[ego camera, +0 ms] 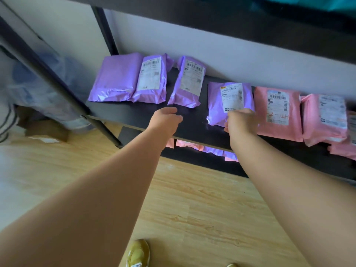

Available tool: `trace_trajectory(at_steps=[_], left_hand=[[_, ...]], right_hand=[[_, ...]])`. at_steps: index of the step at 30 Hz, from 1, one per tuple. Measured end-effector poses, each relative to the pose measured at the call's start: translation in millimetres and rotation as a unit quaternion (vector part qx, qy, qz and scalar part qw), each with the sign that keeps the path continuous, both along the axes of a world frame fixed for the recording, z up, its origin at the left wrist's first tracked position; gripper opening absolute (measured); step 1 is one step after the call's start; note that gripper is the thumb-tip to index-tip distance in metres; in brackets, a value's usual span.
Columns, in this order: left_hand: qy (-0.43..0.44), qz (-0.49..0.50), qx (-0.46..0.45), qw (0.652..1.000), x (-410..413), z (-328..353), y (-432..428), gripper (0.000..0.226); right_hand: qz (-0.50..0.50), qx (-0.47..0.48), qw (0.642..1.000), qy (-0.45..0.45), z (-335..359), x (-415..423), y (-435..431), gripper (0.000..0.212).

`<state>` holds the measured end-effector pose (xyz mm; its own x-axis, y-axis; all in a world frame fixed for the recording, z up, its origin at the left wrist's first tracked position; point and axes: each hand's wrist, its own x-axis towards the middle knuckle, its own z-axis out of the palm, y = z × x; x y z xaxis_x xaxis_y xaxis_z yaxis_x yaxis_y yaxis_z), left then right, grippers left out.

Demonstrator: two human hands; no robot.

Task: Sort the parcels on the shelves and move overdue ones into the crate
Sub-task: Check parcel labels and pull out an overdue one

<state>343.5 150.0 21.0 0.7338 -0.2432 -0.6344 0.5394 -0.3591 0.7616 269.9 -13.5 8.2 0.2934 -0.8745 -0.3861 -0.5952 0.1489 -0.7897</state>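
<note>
Several plastic mailer parcels lie in a row on a black shelf (134,114). From the left come a plain purple parcel (115,78), two purple labelled parcels (152,78) (188,83), and a purple parcel (217,101) with a white label. To its right lie pink parcels (277,112) (325,120). My right hand (241,122) grips the near edge of the fourth purple parcel. My left hand (166,120) hovers over bare shelf just in front of the third purple parcel, fingers loosely curled, holding nothing. No crate is in view.
A lower shelf holds more pink and purple parcels (192,145). An upper shelf board (212,18) overhangs. A black rack post (63,83) slants at left, with a cardboard box (48,132) on the wooden floor (192,209) behind it. My yellow shoe (138,253) is below.
</note>
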Motion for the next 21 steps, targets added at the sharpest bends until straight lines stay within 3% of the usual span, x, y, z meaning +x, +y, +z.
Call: trace_trajectory(at_steps=[3,10,13,21], left_hand=[[-0.033,-0.034,0.029,0.998,16.0,6.6,21.2,0.044],[-0.082,-0.147,0.073,0.983,46.2,2.6,61.1,0.045],[-0.089,-0.153,0.076,0.981,57.9,-9.8,66.5,0.044],[-0.08,-0.172,0.087,0.978,75.4,-29.4,57.5,0.046]], right_hand=[[0.068,0.03,0.997,-0.008,18.5,22.7,35.2,0.012],[0.124,0.0,0.991,0.057,-0.1,63.2,65.6,0.032],[0.111,-0.027,0.99,0.079,-6.7,84.4,67.4,0.054],[0.082,-0.02,0.991,0.105,-26.9,138.1,54.5,0.066]])
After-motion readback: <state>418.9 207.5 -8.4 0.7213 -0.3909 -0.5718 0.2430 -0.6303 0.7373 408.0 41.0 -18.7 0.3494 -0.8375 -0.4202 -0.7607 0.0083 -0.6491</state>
